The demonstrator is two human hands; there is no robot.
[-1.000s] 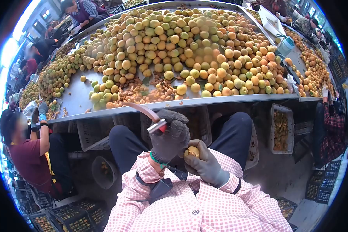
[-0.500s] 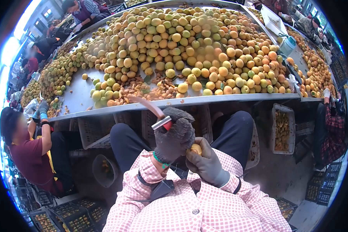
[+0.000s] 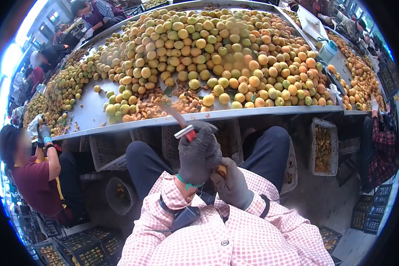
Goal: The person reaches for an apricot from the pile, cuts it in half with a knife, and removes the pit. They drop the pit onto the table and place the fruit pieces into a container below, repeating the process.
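A curved knife with a red handle and a metal collar is in my left hand, which wears a dark grey glove. Its blade points up toward the table edge and is smeared by motion. In a smooth grey glove, my right hand is closed around an apricot, mostly hidden by the fingers; an orange part shows between the two hands. Both hands are close together above my lap. Beyond them, a large heap of apricots covers the metal table, with brownish-orange scraps near its front edge.
Under the table stand light crates, and a bucket is on the floor at left. A crate of fruit pieces stands at right. Co-workers sit at left and right. A bottle stands on the table.
My left hand has turned slightly, and the knife's blade has tilted more upright. My right hand has shifted a little left, and the apricot shows a deeper orange side.
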